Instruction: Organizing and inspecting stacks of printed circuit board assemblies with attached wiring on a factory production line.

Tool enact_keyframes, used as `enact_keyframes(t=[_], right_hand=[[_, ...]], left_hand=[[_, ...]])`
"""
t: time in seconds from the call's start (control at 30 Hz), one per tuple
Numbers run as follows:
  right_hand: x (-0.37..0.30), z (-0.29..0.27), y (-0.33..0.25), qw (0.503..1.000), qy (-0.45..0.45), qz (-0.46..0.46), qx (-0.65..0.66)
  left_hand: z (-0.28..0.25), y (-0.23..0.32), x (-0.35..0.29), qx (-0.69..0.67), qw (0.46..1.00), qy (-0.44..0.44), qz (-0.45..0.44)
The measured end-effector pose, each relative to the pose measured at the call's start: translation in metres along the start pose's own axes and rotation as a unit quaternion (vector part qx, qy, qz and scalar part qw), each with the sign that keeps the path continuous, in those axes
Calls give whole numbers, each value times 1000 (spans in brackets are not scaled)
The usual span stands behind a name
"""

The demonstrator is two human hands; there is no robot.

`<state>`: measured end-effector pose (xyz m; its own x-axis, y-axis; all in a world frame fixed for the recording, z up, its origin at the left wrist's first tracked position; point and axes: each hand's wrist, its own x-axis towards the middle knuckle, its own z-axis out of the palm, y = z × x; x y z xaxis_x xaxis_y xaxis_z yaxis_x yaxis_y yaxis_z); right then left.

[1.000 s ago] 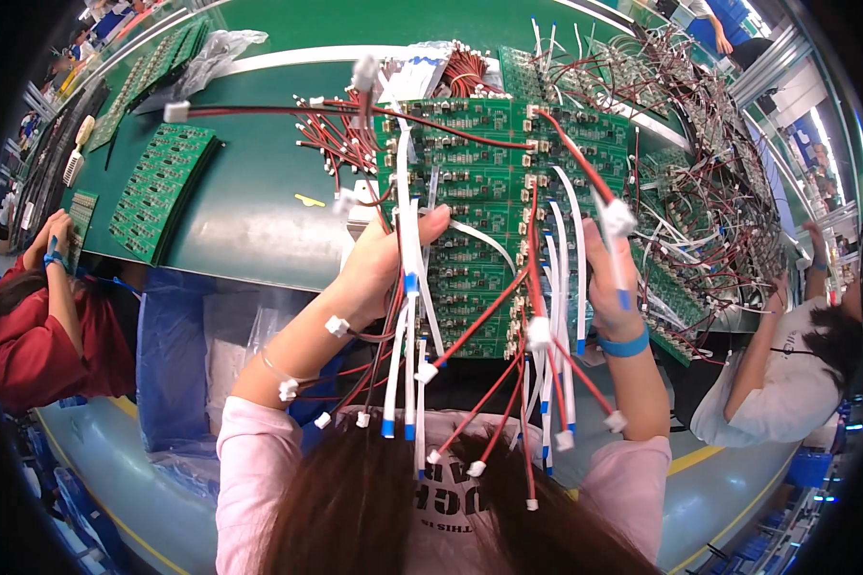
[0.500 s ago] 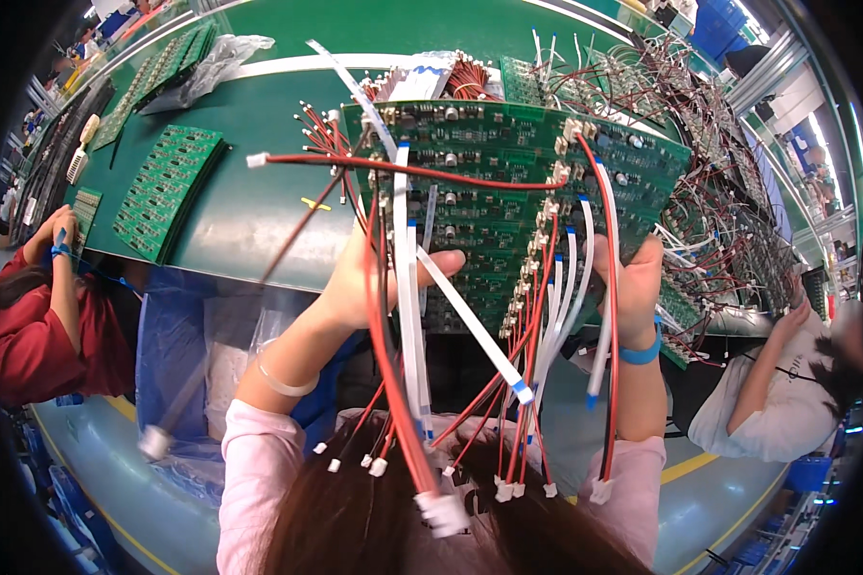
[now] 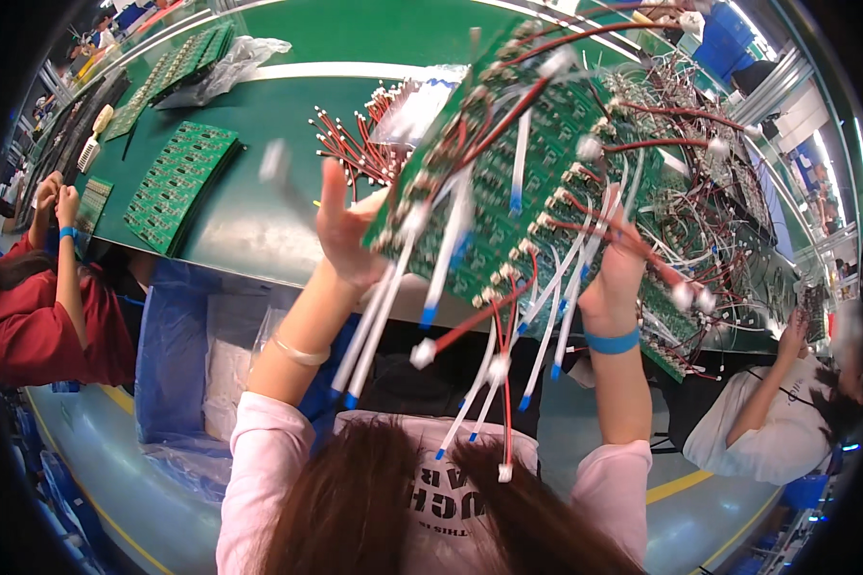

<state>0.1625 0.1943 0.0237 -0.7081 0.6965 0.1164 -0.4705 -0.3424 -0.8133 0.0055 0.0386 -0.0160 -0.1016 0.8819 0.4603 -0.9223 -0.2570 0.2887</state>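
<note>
A green circuit board panel (image 3: 508, 182) hangs tilted in front of me, with rows of white connectors. Red-black wires with white plugs and white flat ribbon cables (image 3: 448, 254) with blue ends dangle from it, some smeared by motion. My right hand (image 3: 612, 273) grips the panel's right side, its fingers partly hidden by cables. My left hand (image 3: 347, 235) is beside the panel's left edge, open with the thumb raised away from the board. Its other fingers reach toward the edge and are partly covered.
A stack of green boards (image 3: 177, 187) lies on the green table (image 3: 268, 216) at left, near a white brush (image 3: 94, 139). Behind the panel is a bundle of red wires (image 3: 355, 139). Wired boards (image 3: 710, 182) pile up at right. A blue lined bin (image 3: 168, 355) stands below; co-workers sit both sides.
The panel has turned from nearly level to steeply tilted and shifted right and up, its cables swinging. My left thumb has come off the board's face.
</note>
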Motion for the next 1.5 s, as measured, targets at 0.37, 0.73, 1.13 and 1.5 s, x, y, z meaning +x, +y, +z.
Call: enact_keyframes(t=[0.37,0.73,1.13,1.5], right_hand=[[-13,-15,-34,983,-149,40,98],[0,16,-58,982,-100,153,-43],[5,-5,0,880,-252,248,318],[30,-3,-26,996,-22,18,-85]], left_hand=[[39,-14,23,61,944,275,170],[52,-10,14,174,935,308,7],[34,-14,18,94,976,198,-15],[70,89,-78,255,887,253,289]])
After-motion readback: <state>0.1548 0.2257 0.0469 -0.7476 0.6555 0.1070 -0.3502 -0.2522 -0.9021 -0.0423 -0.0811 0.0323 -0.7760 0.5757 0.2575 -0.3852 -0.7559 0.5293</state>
